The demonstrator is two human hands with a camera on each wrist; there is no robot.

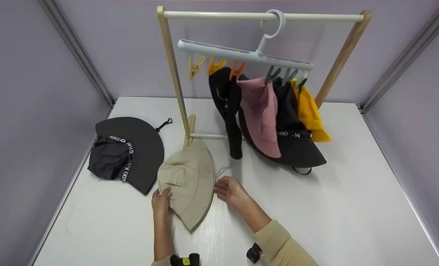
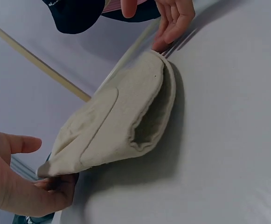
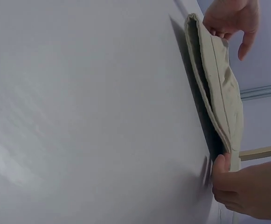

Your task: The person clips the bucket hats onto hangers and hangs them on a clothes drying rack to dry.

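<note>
Fingers (image 2: 66, 190) of the left hand (image 1: 161, 203) partly out of sight beneath the beige hat (image 1: 186, 181)

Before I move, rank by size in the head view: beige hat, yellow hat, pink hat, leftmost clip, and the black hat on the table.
Largest first:
1. Black hat and beige hat: too alike to rank
2. Pink hat, partly folded
3. Yellow hat, partly hidden
4. Leftmost clip

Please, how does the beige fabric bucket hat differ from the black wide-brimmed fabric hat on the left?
The beige fabric bucket hat is plain; the black wide-brimmed fabric hat bears a white-lettered black band. The left hand touches the beige hat, while no hand touches the black hat. Both have brims.
</note>
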